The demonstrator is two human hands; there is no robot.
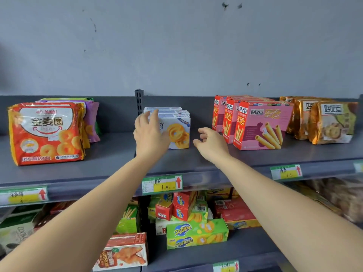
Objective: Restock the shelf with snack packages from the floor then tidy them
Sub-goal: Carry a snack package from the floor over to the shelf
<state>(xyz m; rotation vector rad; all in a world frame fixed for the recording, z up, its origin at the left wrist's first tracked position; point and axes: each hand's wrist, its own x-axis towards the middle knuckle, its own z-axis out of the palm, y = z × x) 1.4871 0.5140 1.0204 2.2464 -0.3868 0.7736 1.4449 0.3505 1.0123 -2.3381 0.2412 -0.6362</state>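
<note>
Top shelf [110,154]: grey metal, set against a grey wall.

Left end: red-orange bags [47,134] printed 达利园 and 金麦圈, with ring biscuits pictured. Purple bags [93,118] stand behind them, print unreadable.

Middle: white cookie boxes [179,132], three in file front to back, upright on the top shelf. The front face shows swirled yellow cookies and letters ending "DY"; the rest of the word is covered.

Right: pink-and-red boxes [261,126] marked 好吃点 蛋卷, with egg rolls pictured, three in file. Beyond them are gold bags [332,124], also marked 好吃点.

Price tag [162,184] on the shelf lip below the white cookie boxes: green, red up-arrow, handwritten "7.9". Its smaller print is too blurred to read.

Left hand [149,134]: fingers straight and slightly spread, laid against the left part of the front white box, fingertips at its top left corner. It grips nothing.

Right hand [210,144]: just right of the white cookie boxes and apart from them, near the pink-and-red boxes. Fingers are loosely curled and it is empty.

Lower shelf: green boxes [196,234] reading "Zecheese", with small red boxes tumbled behind them. An orange box [123,252] shows a croissant picture; its lettering is slanted and hard to make out. Goods at the far right are blurred.
</note>
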